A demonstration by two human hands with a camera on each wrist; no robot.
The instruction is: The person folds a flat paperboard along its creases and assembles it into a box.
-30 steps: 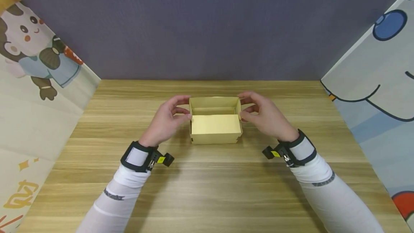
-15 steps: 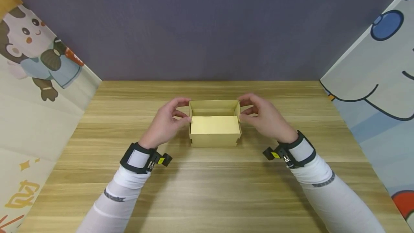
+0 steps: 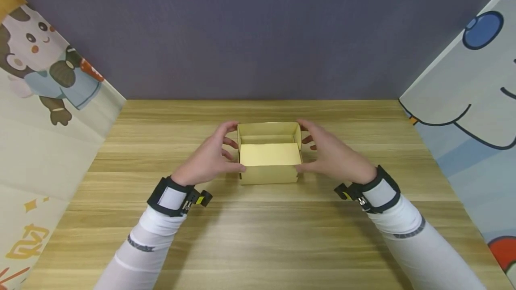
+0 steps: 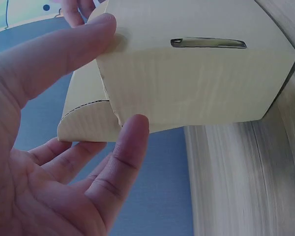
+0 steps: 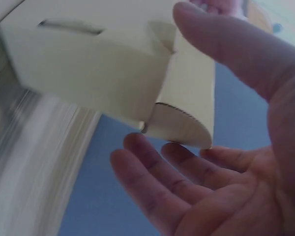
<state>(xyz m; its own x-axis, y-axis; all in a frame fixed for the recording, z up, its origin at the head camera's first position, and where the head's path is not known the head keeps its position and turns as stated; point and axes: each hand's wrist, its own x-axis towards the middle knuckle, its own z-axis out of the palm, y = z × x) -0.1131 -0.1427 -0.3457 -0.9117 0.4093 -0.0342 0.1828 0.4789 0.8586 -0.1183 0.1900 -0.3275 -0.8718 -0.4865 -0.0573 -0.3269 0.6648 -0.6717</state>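
Note:
A small yellowish cardboard box (image 3: pixel 269 175) stands near the middle of the table, its flap (image 3: pixel 268 129) with rounded side wings raised at the back. Behind the front wall lies a paler flat panel (image 3: pixel 270 155). My left hand (image 3: pixel 209 155) holds the left end, thumb on the front face and index finger at the back corner. Around the right end, my right hand (image 3: pixel 330 153) is placed likewise, with its thumb at the front corner. Both wrist views show the other fingers spread beside the wing. A narrow slot (image 4: pixel 209 43) is cut in the front face.
The wood-grain table (image 3: pixel 262 236) reaches back to a dark blue-grey wall (image 3: pixel 258 35). Cartoon-printed panels (image 3: pixel 52 79) border it on the left, and another printed panel (image 3: pixel 455 79) on the right. Each wrist wears a black strap (image 3: pixel 171 196) with a small camera.
Both thumbs have slid from the box's side edges down toward the viewer, onto the front corners. The hands have spread wider, and the box has shifted slightly to the right.

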